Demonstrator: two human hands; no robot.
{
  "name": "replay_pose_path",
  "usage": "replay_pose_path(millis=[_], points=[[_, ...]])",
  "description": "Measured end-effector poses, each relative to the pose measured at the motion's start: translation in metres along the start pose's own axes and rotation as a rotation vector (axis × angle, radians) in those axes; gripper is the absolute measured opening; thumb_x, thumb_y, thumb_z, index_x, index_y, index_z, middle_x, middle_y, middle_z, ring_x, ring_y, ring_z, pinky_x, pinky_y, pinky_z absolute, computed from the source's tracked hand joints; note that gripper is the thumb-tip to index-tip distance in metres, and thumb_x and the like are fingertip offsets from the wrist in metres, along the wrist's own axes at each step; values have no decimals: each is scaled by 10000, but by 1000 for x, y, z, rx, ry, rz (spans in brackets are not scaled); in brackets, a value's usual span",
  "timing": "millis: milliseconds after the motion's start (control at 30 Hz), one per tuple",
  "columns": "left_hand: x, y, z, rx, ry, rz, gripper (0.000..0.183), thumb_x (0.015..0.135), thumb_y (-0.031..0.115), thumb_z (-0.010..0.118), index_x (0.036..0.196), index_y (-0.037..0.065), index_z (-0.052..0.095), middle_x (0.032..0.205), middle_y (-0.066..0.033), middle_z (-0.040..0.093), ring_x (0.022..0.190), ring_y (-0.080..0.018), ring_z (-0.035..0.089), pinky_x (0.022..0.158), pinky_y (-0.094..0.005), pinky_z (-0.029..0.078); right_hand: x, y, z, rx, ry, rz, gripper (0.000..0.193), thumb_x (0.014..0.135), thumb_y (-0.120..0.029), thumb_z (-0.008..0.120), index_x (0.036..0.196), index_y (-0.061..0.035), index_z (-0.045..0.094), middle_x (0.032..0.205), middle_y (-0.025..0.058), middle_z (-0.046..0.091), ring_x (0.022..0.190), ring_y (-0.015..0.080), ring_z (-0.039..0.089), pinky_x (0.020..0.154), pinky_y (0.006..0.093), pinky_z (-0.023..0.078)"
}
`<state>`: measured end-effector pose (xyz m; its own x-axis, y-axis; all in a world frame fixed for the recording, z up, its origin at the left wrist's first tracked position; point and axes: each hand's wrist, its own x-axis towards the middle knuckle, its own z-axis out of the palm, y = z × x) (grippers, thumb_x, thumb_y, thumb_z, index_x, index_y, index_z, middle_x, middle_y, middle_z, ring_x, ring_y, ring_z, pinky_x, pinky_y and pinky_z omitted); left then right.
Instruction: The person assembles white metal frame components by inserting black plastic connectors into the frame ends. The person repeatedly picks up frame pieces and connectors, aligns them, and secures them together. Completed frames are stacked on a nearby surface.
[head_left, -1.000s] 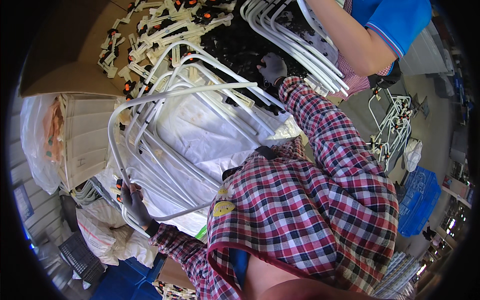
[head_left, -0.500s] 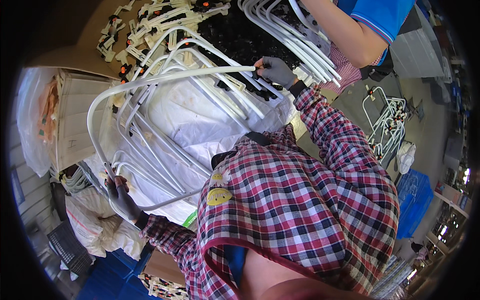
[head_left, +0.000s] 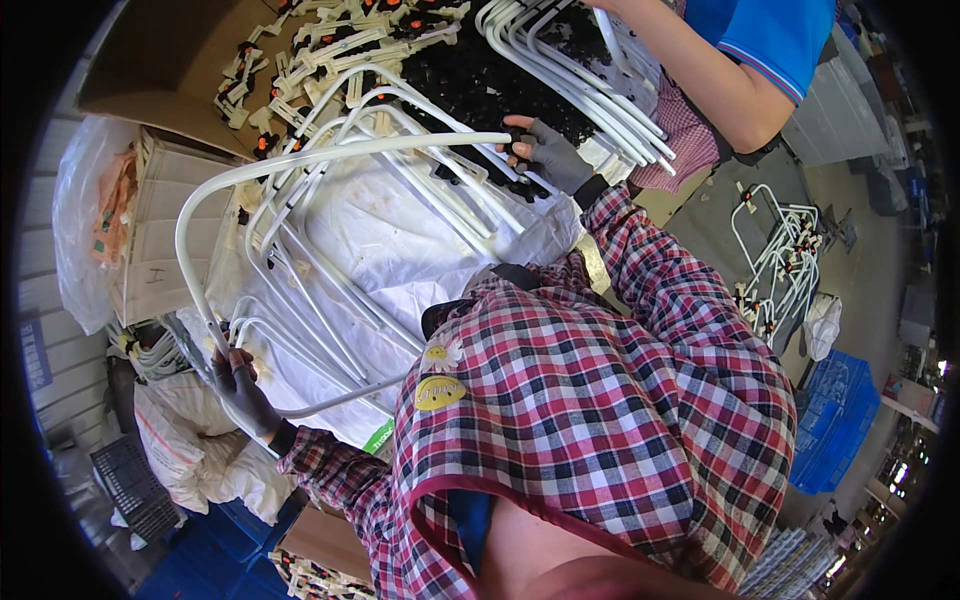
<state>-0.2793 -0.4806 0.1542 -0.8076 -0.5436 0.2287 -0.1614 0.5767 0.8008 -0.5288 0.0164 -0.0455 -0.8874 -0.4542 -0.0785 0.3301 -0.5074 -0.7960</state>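
My left hand, in a grey fingertip-less glove, is closed around the lower bend of a white U-shaped tube frame. This tube arches over the work surface from left to right. At its far-right end, my right hand, gloved the same way, has its fingers spread around the tube tip and seems to grip nothing. Beneath the held tube lie several more bent white tubes on white plastic sheeting. Small black parts are heaped beyond my right hand.
Cream plastic clips with orange and black pieces lie by an open cardboard box. A co-worker's arm reaches in at upper right beside stacked white tubes. Assembled frames and a blue crate stand right; white sacks left.
My right hand has loosened from the tube's end and its fingers have spread apart. My left hand keeps its hold, and the tube has hardly moved.
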Motion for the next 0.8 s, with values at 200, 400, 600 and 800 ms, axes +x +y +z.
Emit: replay_pose_path(millis=[200,400,600,800], points=[[7,-20,-8,54,-30,14,260,977,79,541,1225,14,585,913,20,573,750,-56,473,667,-200,388,9,-8,-3,-108,-180,98,259,945,-110,636,1166,22,611,1131,115,679,1058,187,662,928,286,531],[21,-59,-3,-57,-94,38,261,959,55,599,1216,21,570,1046,4,594,873,-57,520,735,-190,414,25,-55,13,-536,-609,164,386,918,-298,683,1135,21,668,1047,96,723,1023,161,664,934,290,480],[34,57,93,281,-155,305,481,901,166,709,1334,40,541,755,-24,567,648,-102,510,587,-250,424,59,-89,113,-1496,-96,-549,435,860,-549,630,862,-120,702,626,126,597,668,320,633,599,451,461],[42,137,184,345,-327,641,630,931,275,647,1475,72,404,660,-84,569,575,-236,575,554,-339,442,92,-102,227,-1841,-483,-1061,184,784,-264,663,837,-88,668,695,63,625,765,267,627,705,382,519]])
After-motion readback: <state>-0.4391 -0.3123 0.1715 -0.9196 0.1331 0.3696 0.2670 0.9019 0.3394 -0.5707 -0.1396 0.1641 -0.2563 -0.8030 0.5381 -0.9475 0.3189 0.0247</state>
